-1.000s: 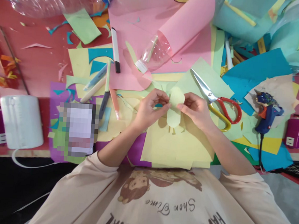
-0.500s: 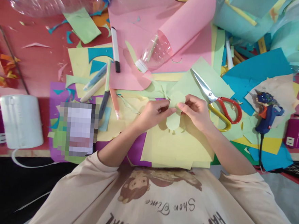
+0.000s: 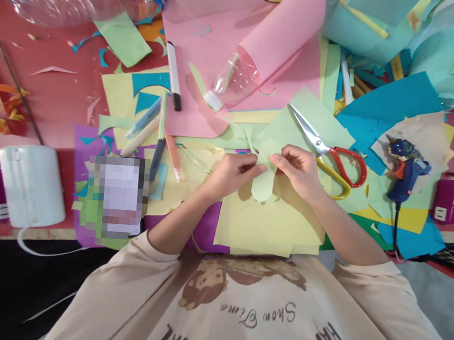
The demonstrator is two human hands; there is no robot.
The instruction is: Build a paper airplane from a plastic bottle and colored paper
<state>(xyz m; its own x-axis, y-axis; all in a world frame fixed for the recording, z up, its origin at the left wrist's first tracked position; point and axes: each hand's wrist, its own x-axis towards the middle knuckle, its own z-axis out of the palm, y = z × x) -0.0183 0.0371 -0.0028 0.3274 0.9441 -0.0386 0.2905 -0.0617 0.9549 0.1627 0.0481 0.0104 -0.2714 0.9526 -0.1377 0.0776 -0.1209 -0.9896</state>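
Between my hands is a pale green paper cutout point(image 3: 263, 187) with rounded ends, held above a yellow sheet point(image 3: 273, 225). My left hand point(image 3: 238, 172) pinches its left edge, thumb on top and the other fingers curled behind. On the opposite edge, my right hand point(image 3: 297, 168) grips it between thumb and fingers. Just right of my right hand lie scissors point(image 3: 322, 148) with one red and one yellow handle, blades partly apart, on a light green sheet point(image 3: 303, 110).
A plastic bottle point(image 3: 237, 80) wrapped in pink paper lies beyond my hands. Several markers point(image 3: 174, 75) and a pixelated phone point(image 3: 121, 196) are at left, near a white power bank-like box point(image 3: 31, 185). A blue glue gun point(image 3: 407, 175) rests at right among paper scraps.
The cutout's lower end has tipped slightly toward me. Both hands keep their hold in nearly the same place.
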